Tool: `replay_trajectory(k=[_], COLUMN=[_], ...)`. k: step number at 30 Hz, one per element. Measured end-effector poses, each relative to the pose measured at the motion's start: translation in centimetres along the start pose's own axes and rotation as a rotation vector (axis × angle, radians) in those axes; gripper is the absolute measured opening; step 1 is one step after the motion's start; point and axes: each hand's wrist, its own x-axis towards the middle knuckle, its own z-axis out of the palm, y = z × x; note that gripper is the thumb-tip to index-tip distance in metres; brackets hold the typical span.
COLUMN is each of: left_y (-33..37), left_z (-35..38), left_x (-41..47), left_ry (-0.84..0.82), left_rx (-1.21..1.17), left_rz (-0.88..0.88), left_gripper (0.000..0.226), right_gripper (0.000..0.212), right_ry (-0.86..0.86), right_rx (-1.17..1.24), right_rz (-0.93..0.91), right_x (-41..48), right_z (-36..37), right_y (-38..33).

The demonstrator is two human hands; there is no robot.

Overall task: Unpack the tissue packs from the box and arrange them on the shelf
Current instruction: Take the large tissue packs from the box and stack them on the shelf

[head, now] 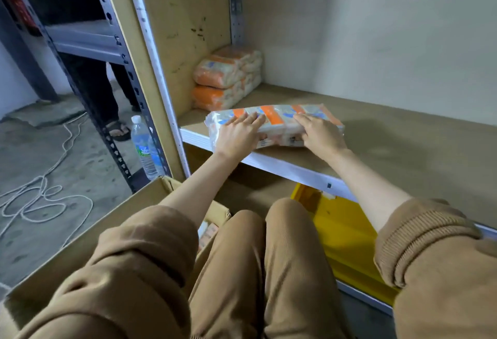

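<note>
While a person in brown sleeves kneels before it, a brown shelf [403,134] with a white front edge stands against a pale, bare wall [376,29] in a dim storeroom. A grey concrete floor [32,150] stretches off to the left, where a white rope [45,198] lies in loose loops and a clear water bottle [144,147] stands beside a perforated metal upright [118,96]. Another person's sandalled foot [118,130] shows beyond the rack.

One tissue pack [277,118], orange, white and blue, lies flat at the shelf's front edge, its left end overhanging slightly. The left hand [238,134] rests on its left half with fingers straight and close together across the top. The right hand [321,134] holds its right half, fingers bent over the top and thumb against the near side.

Two more packs [228,77] sit stacked in the shelf's back left corner, well apart from the hands. An open cardboard box [113,231] stands at the person's left knee with packs visible inside, and a yellow bin [344,231] sits under the shelf.

Printing on the wrappers and the bottle's green-and-blue label is too blurred to read.
</note>
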Motion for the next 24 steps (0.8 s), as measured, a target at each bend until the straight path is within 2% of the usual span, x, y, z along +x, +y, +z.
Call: replay_trajectory(k=[6,7,10,14,18,21,24], left_y=[1.6,1.4,0.3,-2.3,-3.7,-3.9,-3.4], left_z=[2.2,2.7,3.3,3.7,4.8,5.5,5.7], left_x=[2.1,2.7,4.2,5.2,6.8,8.9,10.8], left_ry=[-0.07,-0.048,-0.205,-0.25,-0.238,-0.211,-0.191], left_rx=[0.031,0.0,-0.031,-0.008,-0.017,-0.022,0.033], left_rz=[0.06,0.072,0.046,0.015,-0.013,-0.038,-0.042], left_gripper=[0.055,0.058,0.073,0.092,0.085,0.077,0.07], right_gripper=[0.056,0.056,0.057,0.059,0.059,0.061,0.069], right_ry=[-0.052,-0.055,-0.085,-0.118,-0.116,-0.095,0.063], right_rx=[0.023,0.035,0.044,-0.011,-0.086,-0.042,-0.016], right_rz=[0.079,0.08,0.081,0.088,0.033,0.105,0.156], right_x=[0.8,1.4,3.2,5.8,8.4,9.3,9.0], right_z=[1.7,1.9,2.0,2.2,3.4,5.0,6.6], right_y=[3.2,3.4,3.7,3.7,3.5,2.9,1.7])
